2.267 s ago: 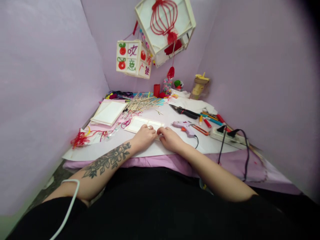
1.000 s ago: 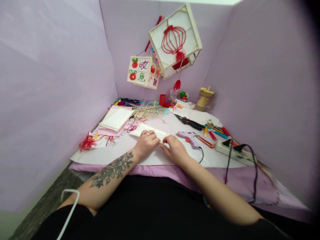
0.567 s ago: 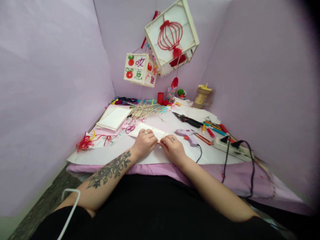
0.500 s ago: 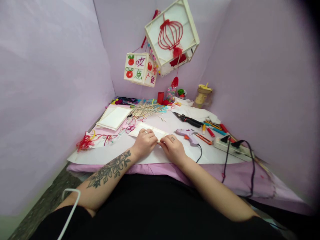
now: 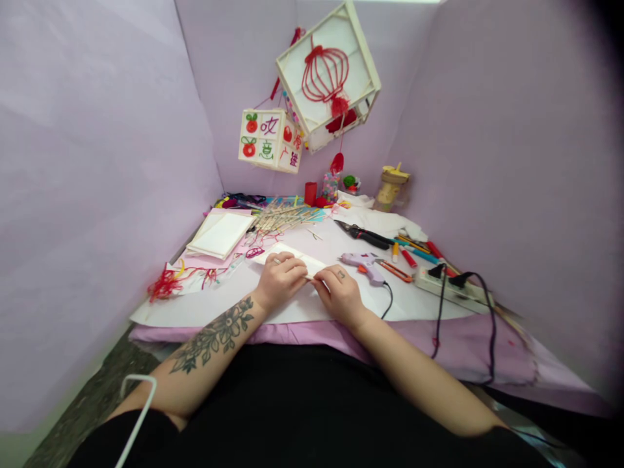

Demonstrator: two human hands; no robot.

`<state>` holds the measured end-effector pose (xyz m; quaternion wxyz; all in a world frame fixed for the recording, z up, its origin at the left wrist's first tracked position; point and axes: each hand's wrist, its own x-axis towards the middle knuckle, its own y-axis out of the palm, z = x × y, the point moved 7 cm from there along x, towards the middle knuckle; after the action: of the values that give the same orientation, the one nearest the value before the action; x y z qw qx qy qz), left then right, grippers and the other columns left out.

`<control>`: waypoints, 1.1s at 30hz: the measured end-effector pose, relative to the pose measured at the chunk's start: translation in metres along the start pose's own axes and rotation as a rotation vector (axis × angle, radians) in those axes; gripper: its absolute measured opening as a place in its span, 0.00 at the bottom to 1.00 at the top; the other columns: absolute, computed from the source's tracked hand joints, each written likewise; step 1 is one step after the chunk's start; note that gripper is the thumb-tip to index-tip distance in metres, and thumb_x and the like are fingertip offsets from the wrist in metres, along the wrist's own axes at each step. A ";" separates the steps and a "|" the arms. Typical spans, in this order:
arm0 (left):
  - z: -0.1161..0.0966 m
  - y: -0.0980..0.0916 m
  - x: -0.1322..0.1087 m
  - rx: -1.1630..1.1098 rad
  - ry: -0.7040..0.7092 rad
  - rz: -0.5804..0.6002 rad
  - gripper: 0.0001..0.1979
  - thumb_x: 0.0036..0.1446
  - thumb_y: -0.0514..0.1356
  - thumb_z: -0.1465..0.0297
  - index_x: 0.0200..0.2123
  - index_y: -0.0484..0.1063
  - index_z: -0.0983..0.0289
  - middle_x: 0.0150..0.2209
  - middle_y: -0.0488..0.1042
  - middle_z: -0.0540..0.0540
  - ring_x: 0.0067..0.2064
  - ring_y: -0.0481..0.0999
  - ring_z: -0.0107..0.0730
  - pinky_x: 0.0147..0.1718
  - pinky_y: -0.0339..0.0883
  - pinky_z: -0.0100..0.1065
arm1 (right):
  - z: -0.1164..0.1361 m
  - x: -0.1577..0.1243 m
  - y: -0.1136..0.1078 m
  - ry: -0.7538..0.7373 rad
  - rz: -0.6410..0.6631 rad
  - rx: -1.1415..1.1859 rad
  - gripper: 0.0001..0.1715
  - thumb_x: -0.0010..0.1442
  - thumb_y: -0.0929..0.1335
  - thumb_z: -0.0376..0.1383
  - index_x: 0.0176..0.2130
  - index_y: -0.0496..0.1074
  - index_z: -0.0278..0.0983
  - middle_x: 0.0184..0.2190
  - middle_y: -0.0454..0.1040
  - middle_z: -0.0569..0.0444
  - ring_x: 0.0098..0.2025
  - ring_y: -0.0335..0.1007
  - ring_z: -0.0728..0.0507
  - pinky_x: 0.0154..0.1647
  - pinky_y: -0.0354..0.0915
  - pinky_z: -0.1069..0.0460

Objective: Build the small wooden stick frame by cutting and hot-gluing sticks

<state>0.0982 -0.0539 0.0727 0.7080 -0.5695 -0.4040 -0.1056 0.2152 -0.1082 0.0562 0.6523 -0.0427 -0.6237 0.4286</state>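
Observation:
A white rectangular panel with a pale edging (image 5: pixel 312 264) lies tilted under my fingers near the front of the table. My left hand (image 5: pixel 281 281) is closed on its near left edge, fingers bent and a ring on one of them. My right hand (image 5: pixel 340 292) pinches the near right corner, its thumb and fingertips close to those of the left. The fingers cover much of the near edge. Right of my right hand rests a lilac glue gun (image 5: pixel 363 265), its cord running toward the front edge.
Stacked white panels (image 5: pixel 221 234) lie left, beside red yarn (image 5: pixel 164 285). Thin sticks (image 5: pixel 283 218) are heaped at the back. Black-handled pliers (image 5: pixel 363 234), a red cutter (image 5: pixel 394 270) and a power strip (image 5: pixel 453 290) with cords sit right. A box lantern (image 5: pixel 329 71) hangs above.
The whole view has shifted slightly. Both hands keep their hold on the panel's near edge, and a bit more of its white face shows between them.

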 end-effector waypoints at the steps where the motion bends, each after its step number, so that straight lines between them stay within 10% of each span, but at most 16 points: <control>1: -0.001 0.000 0.000 0.004 0.013 -0.001 0.09 0.62 0.55 0.66 0.32 0.74 0.60 0.37 0.78 0.51 0.44 0.71 0.35 0.46 0.54 0.41 | 0.000 0.000 -0.001 -0.002 -0.010 0.002 0.09 0.65 0.62 0.34 0.35 0.70 0.36 0.31 0.73 0.48 0.37 0.66 0.43 0.40 0.64 0.50; 11: -0.013 -0.018 -0.001 -0.084 0.101 -0.221 0.02 0.57 0.59 0.72 0.33 0.72 0.61 0.33 0.79 0.49 0.36 0.73 0.31 0.42 0.57 0.39 | 0.008 -0.001 -0.014 -0.102 -0.151 0.053 0.09 0.60 0.67 0.36 0.42 0.68 0.36 0.36 0.72 0.47 0.39 0.67 0.42 0.40 0.67 0.48; 33: -0.018 -0.023 0.005 -0.113 0.108 -0.245 0.02 0.58 0.60 0.71 0.32 0.72 0.62 0.32 0.79 0.49 0.35 0.72 0.31 0.40 0.60 0.38 | 0.023 0.007 -0.018 -0.295 -0.216 -0.250 0.08 0.60 0.64 0.27 0.37 0.71 0.36 0.33 0.74 0.50 0.39 0.65 0.43 0.40 0.59 0.48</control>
<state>0.0962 -0.0761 0.0922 0.6772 -0.5484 -0.4254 -0.2444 0.2038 -0.1261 0.0768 0.5857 0.0070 -0.7616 0.2774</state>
